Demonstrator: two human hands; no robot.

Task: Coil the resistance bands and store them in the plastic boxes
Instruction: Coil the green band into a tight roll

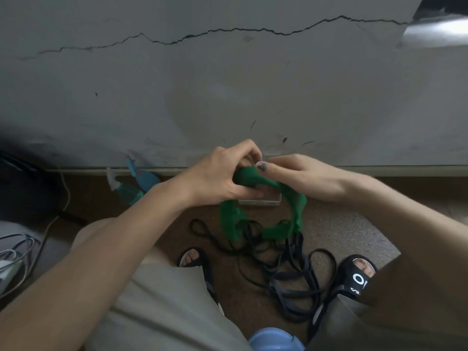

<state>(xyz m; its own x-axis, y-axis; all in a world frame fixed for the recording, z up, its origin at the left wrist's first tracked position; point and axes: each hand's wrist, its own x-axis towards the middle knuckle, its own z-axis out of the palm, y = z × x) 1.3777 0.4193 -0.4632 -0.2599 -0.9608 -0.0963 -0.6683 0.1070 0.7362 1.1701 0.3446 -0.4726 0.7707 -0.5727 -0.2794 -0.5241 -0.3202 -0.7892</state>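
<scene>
A green band (pixel 276 219) is held above the floor (pixel 342 224), gripped at its top by the left hand (pixel 222 173) with curled fingers and pinched by the right hand (pixel 301 176). It hangs as a loose loop, so coiling appears only begun. Black bands (pixel 286 267) lie tangled below, uncoiled. A clear box (pixel 263 201) sits behind, its contents hidden; most work seems left.

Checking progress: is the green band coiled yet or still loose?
Still loose: the green band hangs in one open loop from both hands, left and right.
</scene>
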